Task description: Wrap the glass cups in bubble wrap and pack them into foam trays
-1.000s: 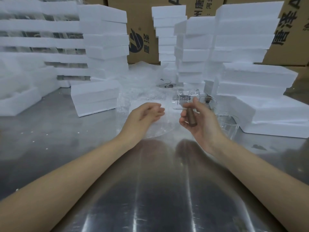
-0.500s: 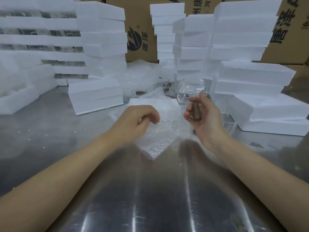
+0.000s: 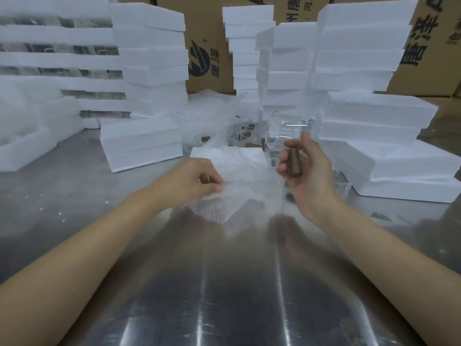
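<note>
I see a glossy brushed-metal table (image 3: 74, 196), matt white foam trays (image 3: 142, 143), clear glass cup (image 3: 287, 128) with brown wooden handle (image 3: 294, 162), crinkled bubble wrap (image 3: 239, 193).

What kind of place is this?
Probably a packing station in a glassware warehouse: stacked foam trays, printed cardboard cartons behind, and glass cups beside bubble wrap on a steel table.

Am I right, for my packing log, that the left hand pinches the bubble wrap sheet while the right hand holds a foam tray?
Not quite. In the head view the right hand holds a glass cup by its brown handle, not a foam tray. The left hand does pinch the bubble wrap sheet.
</note>
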Demonstrator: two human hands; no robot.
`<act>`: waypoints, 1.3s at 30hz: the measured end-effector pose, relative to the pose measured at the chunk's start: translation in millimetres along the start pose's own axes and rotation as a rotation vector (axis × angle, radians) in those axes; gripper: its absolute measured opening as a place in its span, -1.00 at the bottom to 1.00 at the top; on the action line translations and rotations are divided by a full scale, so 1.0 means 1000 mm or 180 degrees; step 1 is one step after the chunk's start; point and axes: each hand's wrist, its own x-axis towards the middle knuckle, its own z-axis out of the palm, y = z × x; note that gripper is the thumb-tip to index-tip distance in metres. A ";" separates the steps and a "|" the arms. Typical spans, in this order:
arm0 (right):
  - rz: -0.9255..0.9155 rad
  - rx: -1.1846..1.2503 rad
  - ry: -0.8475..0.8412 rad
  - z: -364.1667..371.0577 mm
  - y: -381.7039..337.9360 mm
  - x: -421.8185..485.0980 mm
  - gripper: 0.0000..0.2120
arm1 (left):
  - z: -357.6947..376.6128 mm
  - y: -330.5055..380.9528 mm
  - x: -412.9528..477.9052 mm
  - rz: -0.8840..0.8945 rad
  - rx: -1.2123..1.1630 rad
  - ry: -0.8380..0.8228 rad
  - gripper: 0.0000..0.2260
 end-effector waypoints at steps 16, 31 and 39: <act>0.0239 -0.1038 -0.2804 0.013 0.016 -0.028 -0.74 | 0.004 0.028 -0.001 0.0020 -0.1370 0.1232 -0.78; 0.0358 -0.1481 -0.1107 0.012 0.017 -0.021 -0.71 | 0.017 0.048 -0.010 0.0646 -0.0411 0.2301 -0.92; -0.0118 -0.1944 -0.0727 0.017 0.026 -0.020 -0.63 | 0.042 0.064 -0.015 0.1595 -0.0410 0.1697 -0.90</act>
